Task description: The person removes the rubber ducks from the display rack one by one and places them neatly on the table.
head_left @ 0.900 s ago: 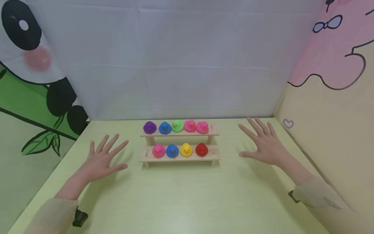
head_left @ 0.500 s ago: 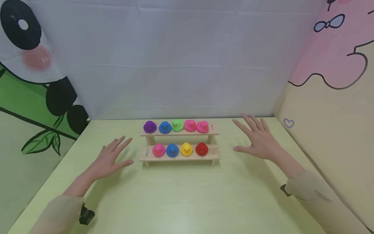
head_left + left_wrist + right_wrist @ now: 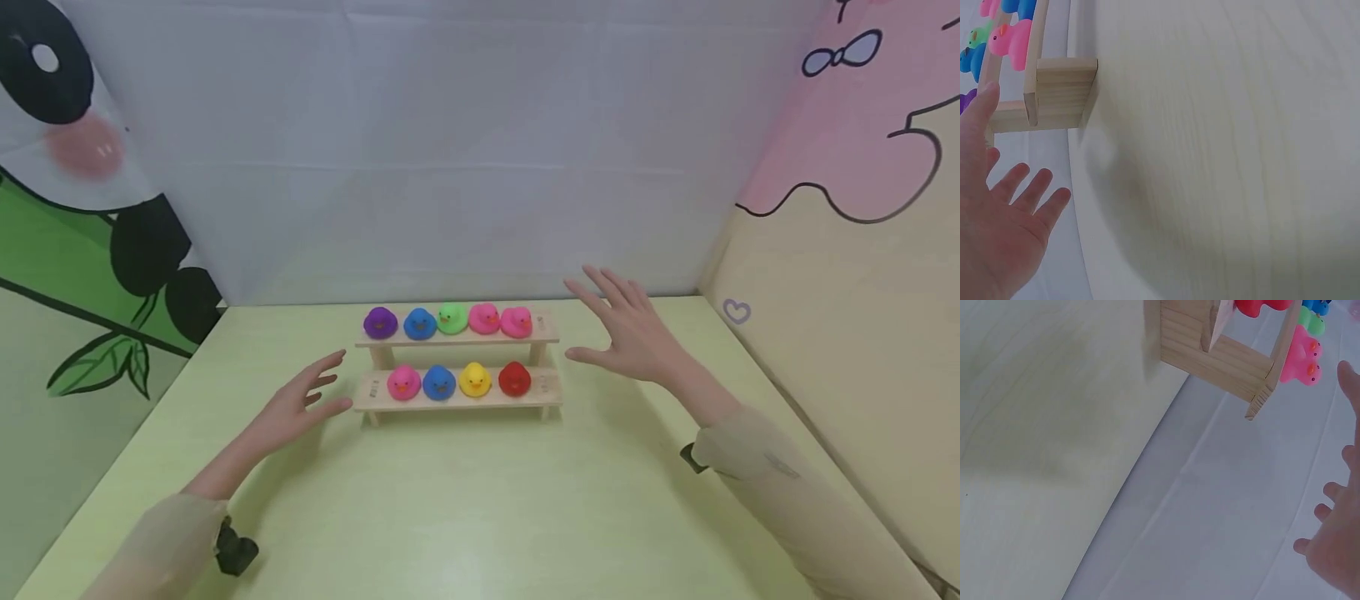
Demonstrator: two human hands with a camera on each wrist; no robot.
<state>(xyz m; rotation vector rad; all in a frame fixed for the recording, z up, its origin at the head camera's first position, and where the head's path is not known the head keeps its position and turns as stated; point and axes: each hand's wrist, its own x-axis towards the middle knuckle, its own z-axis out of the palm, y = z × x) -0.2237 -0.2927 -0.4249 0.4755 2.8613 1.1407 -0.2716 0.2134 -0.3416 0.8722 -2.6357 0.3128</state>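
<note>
A two-tier wooden rack [image 3: 457, 402] stands toward the back of the table, bearing small rubber ducks. On its upper shelf sit a purple duck [image 3: 380, 323], a blue duck [image 3: 420, 324], a green duck [image 3: 452, 318] and two pink ducks [image 3: 516, 322]. The lower shelf holds a pink duck [image 3: 404, 382], another blue duck [image 3: 438, 383], a yellow duck [image 3: 475, 380] and a red duck [image 3: 514, 379]. My left hand [image 3: 296, 408] hovers just left of the rack, fingers extended and holding nothing. Spread and bare, my right hand [image 3: 630, 329] is raised near the upper shelf's right end.
The pale table [image 3: 465, 508] runs up to a white cloth backdrop [image 3: 450, 167]. Printed side panels, green on the left [image 3: 45, 233] and pink and beige on the right [image 3: 840, 292], border it. Dark wrist cameras [image 3: 236, 550] sit below the sleeves.
Both hands have moved inward toward the rack, the right one also rising a little. The left hand has turned sideways. The ducks have kept their places on the shelves.
</note>
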